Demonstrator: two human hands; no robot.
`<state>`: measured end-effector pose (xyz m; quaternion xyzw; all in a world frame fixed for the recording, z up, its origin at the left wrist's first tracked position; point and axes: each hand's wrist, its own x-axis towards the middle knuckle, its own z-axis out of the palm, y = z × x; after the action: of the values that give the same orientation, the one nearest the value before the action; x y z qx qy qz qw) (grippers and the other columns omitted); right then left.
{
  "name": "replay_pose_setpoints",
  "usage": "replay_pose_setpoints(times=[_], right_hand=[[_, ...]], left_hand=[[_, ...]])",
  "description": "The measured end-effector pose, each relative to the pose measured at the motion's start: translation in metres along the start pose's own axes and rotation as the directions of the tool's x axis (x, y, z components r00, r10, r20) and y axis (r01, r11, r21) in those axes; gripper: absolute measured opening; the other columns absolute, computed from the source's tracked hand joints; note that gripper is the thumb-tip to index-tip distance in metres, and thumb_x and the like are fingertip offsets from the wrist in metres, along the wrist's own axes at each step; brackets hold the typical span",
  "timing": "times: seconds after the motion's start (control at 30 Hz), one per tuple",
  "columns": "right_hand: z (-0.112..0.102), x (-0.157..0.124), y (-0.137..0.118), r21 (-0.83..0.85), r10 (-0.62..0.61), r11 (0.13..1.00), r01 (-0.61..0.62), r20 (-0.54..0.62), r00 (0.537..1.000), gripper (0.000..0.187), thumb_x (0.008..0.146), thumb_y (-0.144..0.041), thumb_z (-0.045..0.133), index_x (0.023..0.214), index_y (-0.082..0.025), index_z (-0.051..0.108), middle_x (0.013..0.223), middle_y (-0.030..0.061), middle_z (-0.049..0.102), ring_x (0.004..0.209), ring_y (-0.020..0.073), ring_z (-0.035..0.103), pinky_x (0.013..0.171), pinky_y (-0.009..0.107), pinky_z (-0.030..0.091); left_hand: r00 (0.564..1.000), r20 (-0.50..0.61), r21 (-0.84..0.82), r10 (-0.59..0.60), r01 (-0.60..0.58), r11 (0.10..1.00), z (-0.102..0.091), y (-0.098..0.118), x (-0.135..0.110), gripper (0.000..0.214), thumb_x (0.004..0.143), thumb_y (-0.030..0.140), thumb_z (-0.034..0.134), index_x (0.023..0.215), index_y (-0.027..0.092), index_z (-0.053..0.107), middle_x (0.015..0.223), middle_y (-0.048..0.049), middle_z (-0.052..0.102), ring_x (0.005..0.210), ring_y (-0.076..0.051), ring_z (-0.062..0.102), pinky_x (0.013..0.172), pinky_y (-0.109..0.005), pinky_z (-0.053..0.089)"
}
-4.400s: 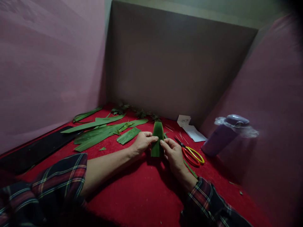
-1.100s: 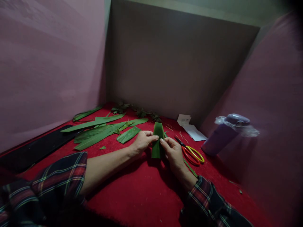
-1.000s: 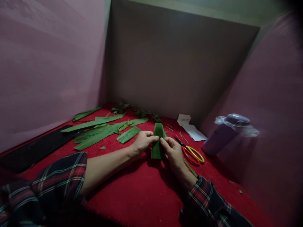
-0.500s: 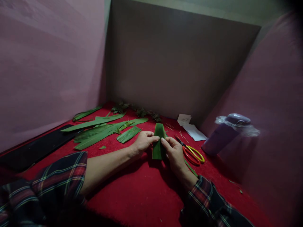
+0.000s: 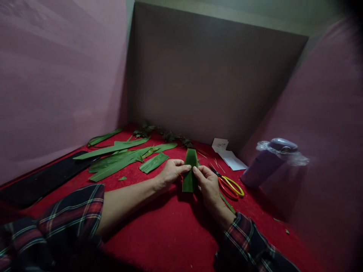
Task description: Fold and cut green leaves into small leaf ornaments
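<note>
A cut piece of green leaf (image 5: 190, 182) is held up over the red cloth (image 5: 159, 238), its long side running away from me. My left hand (image 5: 172, 172) pinches its left edge, with the thumb on top. On the other edge my right hand (image 5: 207, 183) grips it, thumb tip pressed near the middle. The fingers beneath the leaf are hidden. Just right of my right hand lie scissors (image 5: 231, 187) with one red and one yellow handle. A narrow green strip (image 5: 227, 203) lies partly behind my right wrist.
Long green leaves (image 5: 119, 165) and a shorter leaf piece (image 5: 154, 163) lie to the left, near a black flat object (image 5: 42, 181). Leafy sprigs (image 5: 170, 136) line the back. White papers (image 5: 232, 160), thin sticks (image 5: 217, 164) and a purple tumbler (image 5: 262, 166) with clear plastic stand right.
The view has shifted very slightly. Both hands keep their hold on the leaf piece, and nothing else has visibly moved.
</note>
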<state>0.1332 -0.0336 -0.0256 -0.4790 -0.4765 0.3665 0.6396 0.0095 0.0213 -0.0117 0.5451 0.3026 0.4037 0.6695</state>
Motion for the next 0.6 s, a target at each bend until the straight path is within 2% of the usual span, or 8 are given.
replay_pose_setpoints(times=[0.3,0.5,0.6], right_hand=[[-0.001,0.004,0.006,-0.042,0.015,0.999,-0.015,0.015,1.000,0.031,0.071,-0.047,0.062,0.066,-0.018,0.055,0.054,-0.0052,0.045,0.046,0.0085,0.037,0.042,0.021,0.032],[-0.003,0.005,0.010,-0.027,0.028,0.999,-0.028,0.018,0.999,0.032,0.070,-0.047,0.063,0.064,-0.018,0.053,0.054,-0.0059,0.045,0.047,0.0082,0.038,0.043,0.020,0.032],[-0.003,0.005,0.011,-0.026,0.022,0.999,-0.022,0.013,1.000,0.030,0.071,-0.045,0.063,0.064,-0.018,0.052,0.054,-0.0060,0.043,0.047,0.0081,0.036,0.043,0.020,0.031]], left_hand=[[0.999,-0.052,-0.002,0.006,-0.007,1.000,-0.001,0.001,0.001,0.025,0.056,0.032,0.070,0.061,0.012,0.055,0.051,0.0023,0.054,0.043,-0.007,0.046,0.045,-0.019,0.034],[1.000,0.019,-0.050,-0.017,0.018,0.999,-0.002,-0.002,0.003,0.026,0.058,0.034,0.070,0.066,0.012,0.057,0.056,-0.0004,0.059,0.047,-0.010,0.053,0.048,-0.021,0.039],[1.000,0.011,-0.038,-0.011,0.012,0.999,-0.003,-0.004,0.004,0.026,0.059,0.034,0.069,0.067,0.012,0.058,0.056,-0.0003,0.059,0.046,-0.010,0.053,0.047,-0.021,0.038]])
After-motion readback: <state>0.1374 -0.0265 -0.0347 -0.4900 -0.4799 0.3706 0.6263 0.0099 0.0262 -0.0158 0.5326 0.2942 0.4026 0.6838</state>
